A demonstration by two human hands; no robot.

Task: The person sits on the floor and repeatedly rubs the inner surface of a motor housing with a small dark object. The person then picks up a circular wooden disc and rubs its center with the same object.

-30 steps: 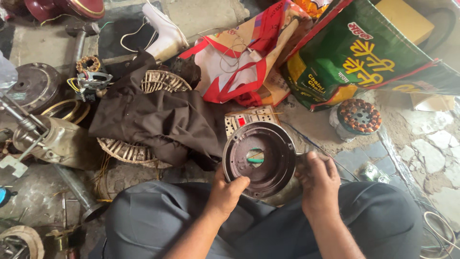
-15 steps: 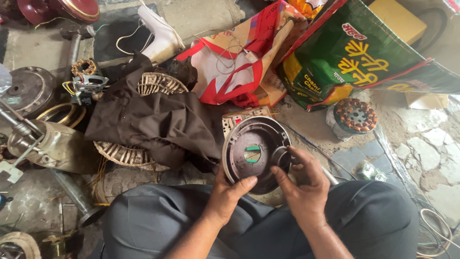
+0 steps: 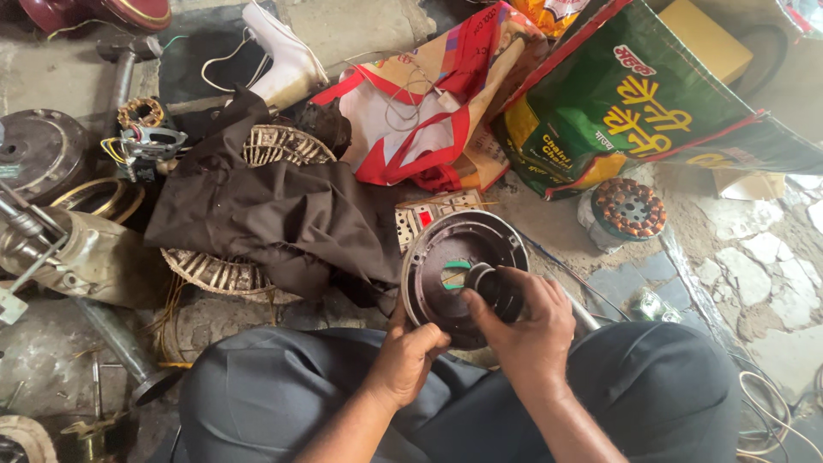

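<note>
Grey concrete floor (image 3: 557,223), cracked and dusty, strewn with fan parts. Upper right, a big green sack (image 3: 651,111) lying slack, half over a yellow box (image 3: 707,39). Left of it, a red-and-white cloth bag (image 3: 403,129), handles loose. Lower and further left, a dark brown cloth (image 3: 274,214) draped over a wire fan guard (image 3: 214,270). At the bottom of the view, crossed legs in grey trousers (image 3: 283,394), seated on the floor. Just above the knees, tilted up toward the camera, a round dark metal cover (image 3: 437,249), hollow side showing, with a green patch at its middle. Held from below by the left hand (image 3: 411,356), grip wrapped on the lower left rim, thumb over the edge. Right of the cover and well apart, a copper-wound stator (image 3: 628,208) resting on the floor. Over the hub of the cover, the right hand (image 3: 531,330), grip pinching 1 small dark ring (image 3: 490,287) between thumb and fingertips. Judged from this: fitting or freeing that ring at the hub, about midway, with the ring touching the centre but whether seated cannot be told. Next move calls for a steady cover, the ring kept square to the hub, and even pressure or a straight pull without tilting.
</note>
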